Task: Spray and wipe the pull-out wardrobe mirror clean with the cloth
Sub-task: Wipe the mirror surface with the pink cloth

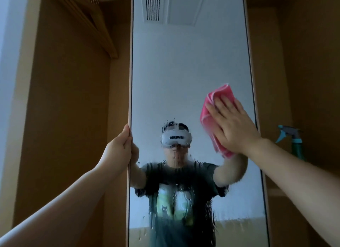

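The tall pull-out mirror (184, 72) fills the middle of the head view, in a thin pale frame. Spray droplets run down its lower half. My left hand (119, 149) grips the mirror's left edge at mid height. My right hand (233, 125) lies flat, fingers spread, pressing a folded pink cloth (211, 110) against the glass near the right edge. The cloth sticks out above and left of my palm. A teal spray bottle (292, 142) stands on a shelf to the right of the mirror, partly hidden behind my right forearm.
Brown wardrobe panels (64, 118) stand on both sides of the mirror. Wooden hangers (92, 24) hang from a rail at the upper left. A person wearing a headset is reflected in the glass.
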A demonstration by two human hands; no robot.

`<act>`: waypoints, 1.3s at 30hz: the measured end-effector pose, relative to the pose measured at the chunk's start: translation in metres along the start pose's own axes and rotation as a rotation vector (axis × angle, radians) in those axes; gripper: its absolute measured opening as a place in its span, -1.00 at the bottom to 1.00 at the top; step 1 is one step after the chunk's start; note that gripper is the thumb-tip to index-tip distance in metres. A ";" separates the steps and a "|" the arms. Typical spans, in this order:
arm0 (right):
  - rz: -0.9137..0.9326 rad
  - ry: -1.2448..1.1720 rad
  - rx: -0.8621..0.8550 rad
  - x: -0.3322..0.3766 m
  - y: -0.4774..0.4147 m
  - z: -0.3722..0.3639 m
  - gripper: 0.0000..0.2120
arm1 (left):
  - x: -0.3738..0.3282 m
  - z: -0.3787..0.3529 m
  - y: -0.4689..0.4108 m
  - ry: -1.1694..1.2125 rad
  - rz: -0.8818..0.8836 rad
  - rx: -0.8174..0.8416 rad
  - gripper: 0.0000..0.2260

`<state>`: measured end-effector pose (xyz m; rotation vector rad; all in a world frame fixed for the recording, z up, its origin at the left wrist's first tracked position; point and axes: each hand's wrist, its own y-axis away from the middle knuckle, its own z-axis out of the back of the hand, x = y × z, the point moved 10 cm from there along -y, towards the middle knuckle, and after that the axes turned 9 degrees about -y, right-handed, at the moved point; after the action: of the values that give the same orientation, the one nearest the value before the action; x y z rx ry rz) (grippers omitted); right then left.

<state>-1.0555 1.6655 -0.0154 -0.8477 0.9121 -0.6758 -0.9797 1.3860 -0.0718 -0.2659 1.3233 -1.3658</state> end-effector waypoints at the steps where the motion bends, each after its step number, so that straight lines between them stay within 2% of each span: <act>1: -0.026 -0.003 -0.011 -0.004 -0.012 0.005 -0.41 | -0.001 0.001 0.000 -0.004 -0.002 0.000 -0.60; 15: -0.191 -0.041 -0.077 -0.021 -0.099 0.041 -0.38 | -0.006 0.007 0.008 0.037 0.023 0.014 -0.61; 18: -0.159 -0.034 -0.116 -0.014 -0.091 0.041 -0.41 | -0.012 0.012 0.010 -0.059 -0.028 -0.015 -0.59; 22: -0.110 -0.049 -0.136 0.006 -0.071 0.037 -0.41 | -0.012 0.012 0.011 -0.007 -0.019 0.001 -0.61; 24: -0.088 -0.046 -0.112 0.018 -0.058 0.028 -0.42 | -0.011 0.011 0.012 0.065 -0.002 0.020 -0.62; 34: 0.069 -0.012 -0.033 0.091 0.014 -0.011 -0.42 | -0.013 0.010 0.011 0.055 -0.015 0.043 -0.63; 39: 0.098 -0.038 -0.021 0.105 0.029 -0.020 -0.44 | -0.007 0.011 0.008 0.036 -0.021 0.029 -0.65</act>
<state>-1.0207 1.5901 -0.0883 -0.8265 0.9220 -0.5645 -0.9640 1.3883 -0.0709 -0.2363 1.3327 -1.4121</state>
